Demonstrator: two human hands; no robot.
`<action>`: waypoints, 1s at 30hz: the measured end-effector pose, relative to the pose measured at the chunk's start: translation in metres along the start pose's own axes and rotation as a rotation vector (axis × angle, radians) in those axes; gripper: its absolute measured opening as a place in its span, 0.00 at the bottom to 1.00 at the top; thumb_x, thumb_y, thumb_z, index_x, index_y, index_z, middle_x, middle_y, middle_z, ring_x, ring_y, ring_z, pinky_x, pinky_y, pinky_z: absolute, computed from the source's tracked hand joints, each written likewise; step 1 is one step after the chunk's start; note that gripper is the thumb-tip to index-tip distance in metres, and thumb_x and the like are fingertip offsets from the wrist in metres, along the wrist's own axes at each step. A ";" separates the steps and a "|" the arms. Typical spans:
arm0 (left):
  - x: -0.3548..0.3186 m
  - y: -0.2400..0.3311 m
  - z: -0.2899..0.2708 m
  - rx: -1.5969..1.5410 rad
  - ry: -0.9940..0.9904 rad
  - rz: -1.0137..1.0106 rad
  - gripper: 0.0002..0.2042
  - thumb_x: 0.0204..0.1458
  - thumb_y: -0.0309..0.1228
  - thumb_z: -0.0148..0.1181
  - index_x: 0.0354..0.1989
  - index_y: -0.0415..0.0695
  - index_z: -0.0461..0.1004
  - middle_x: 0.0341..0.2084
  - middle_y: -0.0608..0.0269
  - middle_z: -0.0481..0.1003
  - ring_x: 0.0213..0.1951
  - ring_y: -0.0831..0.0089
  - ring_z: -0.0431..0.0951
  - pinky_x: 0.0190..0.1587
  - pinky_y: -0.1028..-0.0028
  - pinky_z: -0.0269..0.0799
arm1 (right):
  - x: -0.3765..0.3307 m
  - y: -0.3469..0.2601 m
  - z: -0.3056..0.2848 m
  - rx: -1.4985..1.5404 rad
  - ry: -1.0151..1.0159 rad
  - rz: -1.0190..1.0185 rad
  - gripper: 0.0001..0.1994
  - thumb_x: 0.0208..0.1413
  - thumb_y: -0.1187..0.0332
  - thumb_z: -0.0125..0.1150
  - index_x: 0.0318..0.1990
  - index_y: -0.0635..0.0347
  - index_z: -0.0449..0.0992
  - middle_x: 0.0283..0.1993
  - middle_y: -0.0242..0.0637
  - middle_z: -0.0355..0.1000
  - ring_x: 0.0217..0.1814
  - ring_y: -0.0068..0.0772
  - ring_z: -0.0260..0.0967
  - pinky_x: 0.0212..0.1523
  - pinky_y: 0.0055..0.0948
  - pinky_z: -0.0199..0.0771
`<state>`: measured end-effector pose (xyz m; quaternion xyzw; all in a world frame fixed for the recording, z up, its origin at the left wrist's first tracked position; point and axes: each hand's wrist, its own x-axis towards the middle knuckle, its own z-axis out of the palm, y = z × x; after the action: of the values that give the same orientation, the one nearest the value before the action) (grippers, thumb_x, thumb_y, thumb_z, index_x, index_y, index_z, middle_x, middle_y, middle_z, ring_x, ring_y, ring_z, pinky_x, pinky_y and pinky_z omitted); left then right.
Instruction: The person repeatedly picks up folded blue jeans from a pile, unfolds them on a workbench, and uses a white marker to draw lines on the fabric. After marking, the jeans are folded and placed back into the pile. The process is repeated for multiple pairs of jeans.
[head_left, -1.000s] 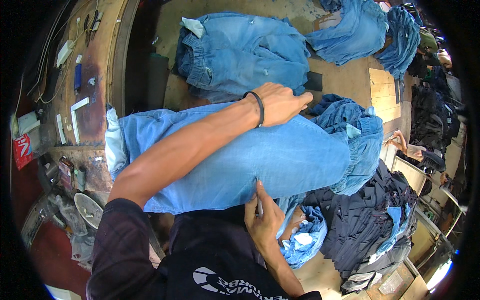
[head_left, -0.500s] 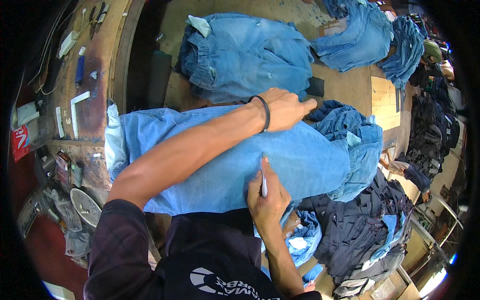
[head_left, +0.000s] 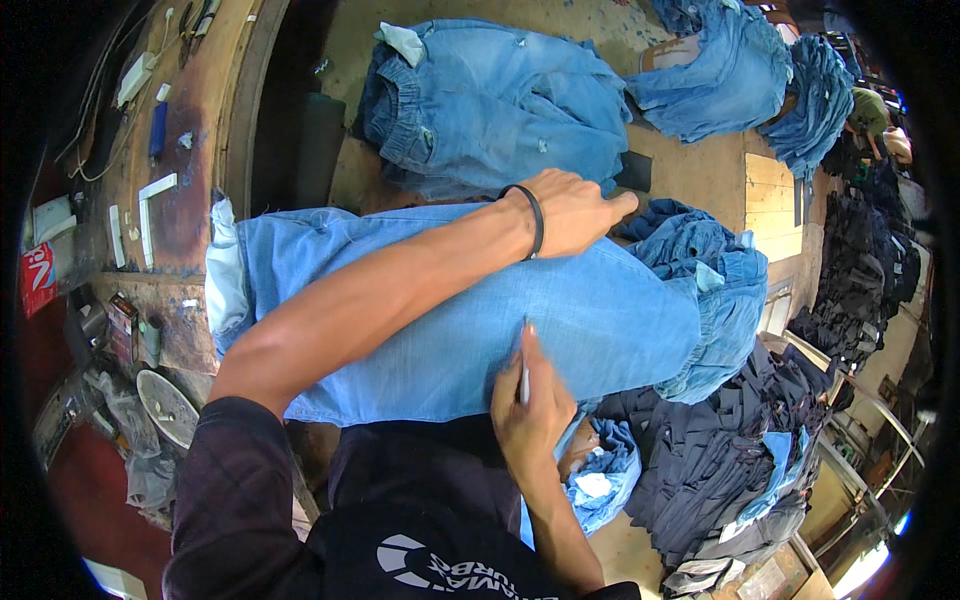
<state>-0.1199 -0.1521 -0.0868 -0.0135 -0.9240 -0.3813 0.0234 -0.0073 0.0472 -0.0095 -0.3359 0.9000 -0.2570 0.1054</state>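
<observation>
Denim piece (head_left: 440, 350): lies lengthwise before the person, beneath both hands, its right end meeting gathered denim (head_left: 715, 345).
Left hand (head_left: 575, 212): at the far edge of the denim piece, forearm crossing above; fingers curled and mostly hidden, so whether they grip cloth cannot be told.
Right hand (head_left: 537, 408): fingers closed around a slim white tool (head_left: 525, 384), its index fingertip toward the cloth's middle; contact of the tool's tip is unclear.
Left wrist: dark band (head_left: 538, 225).
Far side: stacked jeans (head_left: 500, 100).
Right side: heaped dark garments (head_left: 700, 460).
</observation>
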 end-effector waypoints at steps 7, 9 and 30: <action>0.002 0.009 -0.012 -0.012 -0.143 -0.086 0.14 0.57 0.29 0.53 0.52 0.44 0.71 0.27 0.42 0.80 0.32 0.42 0.82 0.33 0.47 0.76 | -0.014 0.004 -0.002 0.103 0.180 -0.082 0.19 0.56 0.81 0.64 0.57 0.72 0.77 0.24 0.45 0.74 0.20 0.37 0.70 0.23 0.31 0.70; 0.001 0.010 -0.014 -0.022 -0.125 -0.083 0.13 0.58 0.29 0.53 0.51 0.44 0.71 0.27 0.42 0.80 0.32 0.42 0.82 0.32 0.47 0.76 | 0.003 0.010 0.008 0.071 0.179 -0.101 0.18 0.57 0.81 0.64 0.56 0.72 0.78 0.25 0.46 0.75 0.20 0.37 0.70 0.23 0.32 0.71; 0.000 -0.001 0.000 0.003 -0.019 -0.032 0.08 0.66 0.35 0.51 0.45 0.45 0.69 0.20 0.46 0.76 0.25 0.44 0.79 0.29 0.49 0.72 | 0.024 0.010 0.012 0.046 0.104 -0.036 0.17 0.58 0.81 0.64 0.56 0.71 0.78 0.35 0.54 0.78 0.26 0.42 0.77 0.29 0.32 0.76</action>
<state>-0.1197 -0.1531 -0.0877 -0.0022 -0.9250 -0.3800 0.0084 -0.0260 0.0332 -0.0250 -0.3358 0.8919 -0.2964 0.0617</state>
